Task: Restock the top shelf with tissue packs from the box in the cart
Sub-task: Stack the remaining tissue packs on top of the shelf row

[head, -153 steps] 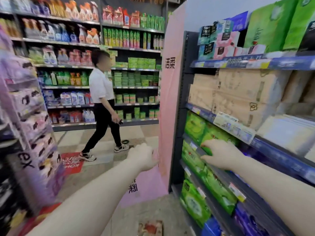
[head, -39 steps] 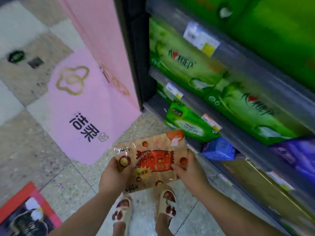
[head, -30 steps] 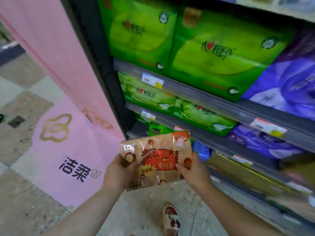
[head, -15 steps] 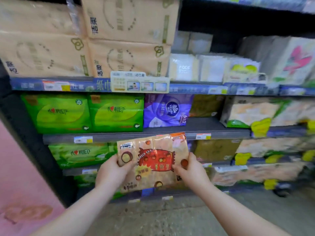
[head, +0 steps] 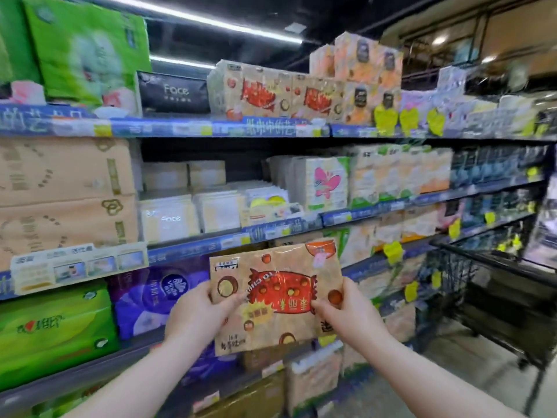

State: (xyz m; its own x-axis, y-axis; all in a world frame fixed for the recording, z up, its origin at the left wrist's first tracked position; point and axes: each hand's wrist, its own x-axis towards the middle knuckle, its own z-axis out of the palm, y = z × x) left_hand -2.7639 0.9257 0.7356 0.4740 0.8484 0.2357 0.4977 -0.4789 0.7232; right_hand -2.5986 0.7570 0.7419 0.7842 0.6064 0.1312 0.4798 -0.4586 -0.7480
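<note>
— How's the restocking going?
— One tissue pack point(head: 275, 297) is in hand. The left hand point(head: 196, 315) and right hand point(head: 349, 315) each grip a side edge, thumbs on the front, print upside down. It's well below the top shelf point(head: 271, 129).
— Anything up there?
— Matching packs point(head: 259, 93), but this one isn't placed yet. The cart point(head: 497, 285) is to the right, and I can't see its box

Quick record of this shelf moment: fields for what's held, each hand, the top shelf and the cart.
held: tan tissue pack with red candy print, held in front of the lower shelves
left hand: grips its left edge
right hand: grips its right edge
top shelf: matching packs stand right of a black Face pack
cart: black, at right; contents not visible
step: pack not yet shelved
</note>
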